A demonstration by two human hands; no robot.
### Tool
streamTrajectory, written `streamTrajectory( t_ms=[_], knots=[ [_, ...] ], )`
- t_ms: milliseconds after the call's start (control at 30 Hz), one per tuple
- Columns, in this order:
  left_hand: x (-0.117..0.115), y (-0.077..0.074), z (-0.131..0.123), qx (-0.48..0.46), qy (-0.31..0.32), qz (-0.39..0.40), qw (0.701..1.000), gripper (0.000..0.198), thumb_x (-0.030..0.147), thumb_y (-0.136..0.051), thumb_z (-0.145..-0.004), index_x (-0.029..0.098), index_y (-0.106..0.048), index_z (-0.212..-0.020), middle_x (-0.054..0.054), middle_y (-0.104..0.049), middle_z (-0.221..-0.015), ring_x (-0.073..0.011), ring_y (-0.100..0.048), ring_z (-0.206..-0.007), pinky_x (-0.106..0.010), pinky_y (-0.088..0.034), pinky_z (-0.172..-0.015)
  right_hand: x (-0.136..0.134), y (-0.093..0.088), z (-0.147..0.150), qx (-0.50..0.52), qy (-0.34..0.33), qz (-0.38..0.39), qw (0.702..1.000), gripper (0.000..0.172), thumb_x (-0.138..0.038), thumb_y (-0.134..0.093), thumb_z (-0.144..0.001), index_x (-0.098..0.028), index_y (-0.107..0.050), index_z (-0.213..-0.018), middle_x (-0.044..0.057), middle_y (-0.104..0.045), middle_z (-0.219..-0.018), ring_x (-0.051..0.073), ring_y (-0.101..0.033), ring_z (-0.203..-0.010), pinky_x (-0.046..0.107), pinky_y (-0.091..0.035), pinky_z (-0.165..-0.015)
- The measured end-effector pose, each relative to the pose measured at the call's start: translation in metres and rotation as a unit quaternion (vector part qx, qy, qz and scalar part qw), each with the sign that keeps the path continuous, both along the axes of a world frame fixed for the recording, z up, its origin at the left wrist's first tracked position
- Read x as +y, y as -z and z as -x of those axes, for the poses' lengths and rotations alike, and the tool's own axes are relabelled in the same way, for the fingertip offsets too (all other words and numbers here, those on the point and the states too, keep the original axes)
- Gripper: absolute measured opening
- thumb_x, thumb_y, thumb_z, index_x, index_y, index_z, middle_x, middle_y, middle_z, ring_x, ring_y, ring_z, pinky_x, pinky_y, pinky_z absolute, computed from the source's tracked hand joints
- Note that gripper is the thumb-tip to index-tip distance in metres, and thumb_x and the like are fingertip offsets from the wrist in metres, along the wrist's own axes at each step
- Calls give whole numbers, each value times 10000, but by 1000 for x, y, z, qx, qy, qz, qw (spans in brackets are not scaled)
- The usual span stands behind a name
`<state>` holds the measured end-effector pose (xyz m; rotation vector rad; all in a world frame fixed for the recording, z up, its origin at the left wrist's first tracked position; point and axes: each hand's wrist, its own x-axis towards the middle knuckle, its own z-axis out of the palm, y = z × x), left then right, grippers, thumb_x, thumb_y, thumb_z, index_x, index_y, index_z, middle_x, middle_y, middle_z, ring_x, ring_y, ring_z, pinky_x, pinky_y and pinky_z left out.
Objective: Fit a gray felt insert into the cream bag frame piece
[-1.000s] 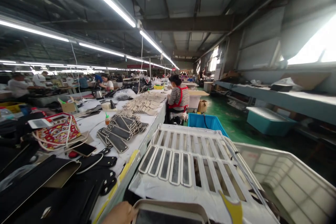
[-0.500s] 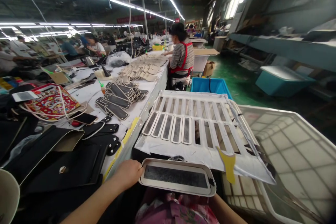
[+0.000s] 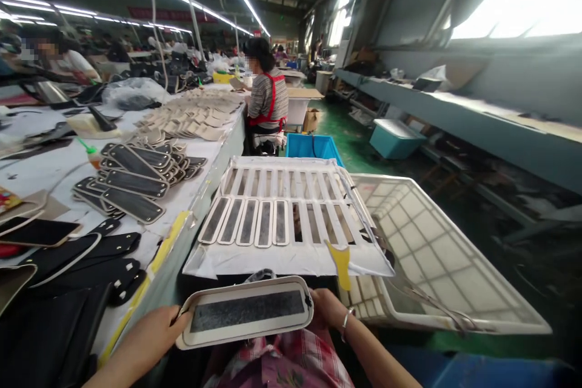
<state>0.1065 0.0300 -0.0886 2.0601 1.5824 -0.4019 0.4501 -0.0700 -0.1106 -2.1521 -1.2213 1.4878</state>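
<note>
A long rounded panel [image 3: 248,310], with a cream border and a dark strip down its middle, is held above my lap. It tilts up slightly at its right end. My left hand [image 3: 157,330] pinches the left end, thumb on the front edge. My right hand [image 3: 325,308] grips the right end, its fingers partly hidden by the panel. Just beyond it lies a slotted white frame [image 3: 291,259], with several smaller cream-edged dark panels [image 3: 248,222] side by side in the near row. A yellow T-shaped piece [image 3: 339,264] rests at the frame's front edge.
On the left-hand table, dark straps with metal studs [image 3: 134,179] are heaped before beige pieces [image 3: 191,112]. Black bag parts [image 3: 91,260] lie closer. To the right stands a white crate [image 3: 436,242]; a blue bin [image 3: 311,147] and a seated person [image 3: 268,97] are farther off.
The view has swung right. My right hand has come out from below the panel and now shows at its right end. The panel's right end has risen; my left hand keeps its hold.
</note>
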Motion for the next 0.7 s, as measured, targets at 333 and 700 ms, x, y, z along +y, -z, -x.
streamTrajectory(
  t_ms=[333, 700],
  knots=[
    [-8, -5, -5, 90, 156, -36, 983, 373, 128, -282, -819, 160, -626, -961, -128, -657, -928, -274, -614, -878, -416, -437, -800, 4, -51, 28, -367, -261, -66, 890, 294, -148, -384, -822, -98, -670, -779, 159, -684, -812, 274, -654, -784, 319, -475, -649],
    [-1, -1, 2, 36, 114, -22, 993, 434, 263, -201, -893, 151, -612, -813, -131, -657, -856, -287, -614, -862, -415, -435, -772, 5, -28, 29, -363, -317, -73, 873, 243, -62, -416, -790, -77, -645, -870, 167, -666, -852, 237, -648, -775, 291, -458, -635]
  ],
)
